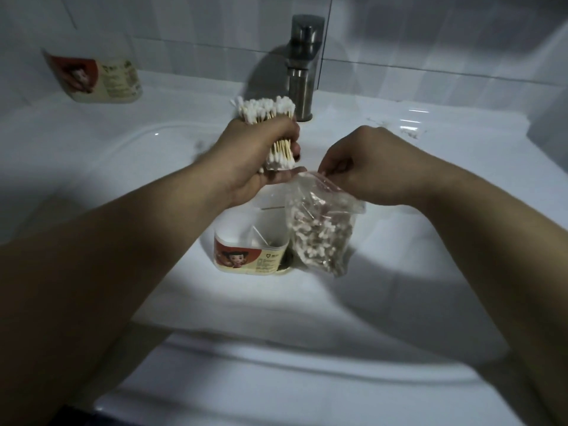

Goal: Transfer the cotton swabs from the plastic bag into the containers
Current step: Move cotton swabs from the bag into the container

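Note:
My left hand [261,149] grips a thick bundle of cotton swabs [267,113], white tips showing above and below the fist, held over the sink. My right hand [365,162] pinches the top edge of a clear plastic bag [319,232] that hangs down, still holding many swabs. Under the left hand, in the sink basin, stands an open container [249,256] with a red cartoon label and one or two swabs inside. A second container [101,76] with the same label leans against the tiles at the back left.
The white sink [153,167] fills the view, its front rim near me. A steel tap [302,66] stands at the back centre, just behind the swab bundle. Small specks lie on the ledge at the right of the tap [408,130].

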A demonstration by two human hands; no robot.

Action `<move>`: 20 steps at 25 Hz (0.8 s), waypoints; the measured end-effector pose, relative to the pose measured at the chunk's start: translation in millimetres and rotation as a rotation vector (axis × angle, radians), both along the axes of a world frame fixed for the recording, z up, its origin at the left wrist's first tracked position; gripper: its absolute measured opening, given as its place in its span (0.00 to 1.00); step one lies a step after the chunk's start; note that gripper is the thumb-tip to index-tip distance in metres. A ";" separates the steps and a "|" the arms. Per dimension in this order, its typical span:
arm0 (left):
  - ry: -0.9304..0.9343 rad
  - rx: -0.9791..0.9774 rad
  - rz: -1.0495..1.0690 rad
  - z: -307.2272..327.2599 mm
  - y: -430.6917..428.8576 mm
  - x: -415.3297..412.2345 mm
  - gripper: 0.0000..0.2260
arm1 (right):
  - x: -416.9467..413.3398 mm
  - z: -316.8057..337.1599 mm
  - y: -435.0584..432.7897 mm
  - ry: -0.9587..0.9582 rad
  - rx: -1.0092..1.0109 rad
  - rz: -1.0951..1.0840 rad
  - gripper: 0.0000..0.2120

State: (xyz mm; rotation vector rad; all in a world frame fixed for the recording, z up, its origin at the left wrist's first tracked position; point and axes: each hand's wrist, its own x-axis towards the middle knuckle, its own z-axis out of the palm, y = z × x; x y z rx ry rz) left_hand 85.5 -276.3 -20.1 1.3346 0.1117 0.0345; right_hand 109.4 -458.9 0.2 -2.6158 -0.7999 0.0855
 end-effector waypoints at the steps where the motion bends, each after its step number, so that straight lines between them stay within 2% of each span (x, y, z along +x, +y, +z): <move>1: 0.006 0.006 -0.012 0.2 0.9 0.2 0.06 | 2.5 0.2 -2.4 -0.015 0.005 -0.030 0.07; 4: 0.034 0.093 -0.081 -1.7 1.1 -1.3 0.06 | 7.3 1.6 -8.1 -0.077 0.026 -0.115 0.03; 7: 0.055 0.146 -0.095 -4.5 0.9 -0.6 0.06 | 9.0 3.2 -10.7 -0.098 0.050 -0.157 0.05; 10: 0.056 0.209 -0.104 -7.7 2.3 1.9 0.05 | 9.4 2.4 -7.8 -0.034 0.221 -0.226 0.02; 14: 0.046 0.216 -0.107 -10.7 2.1 3.5 0.07 | 7.0 2.2 -5.4 0.044 0.405 -0.296 0.02; 17: 0.020 0.194 -0.143 -10.8 0.6 2.7 0.13 | 4.1 4.5 -3.4 0.082 0.463 -0.299 0.01; 20: 0.010 0.167 -0.167 -10.4 0.3 3.1 0.11 | 1.5 5.4 -1.6 0.100 0.499 -0.277 0.04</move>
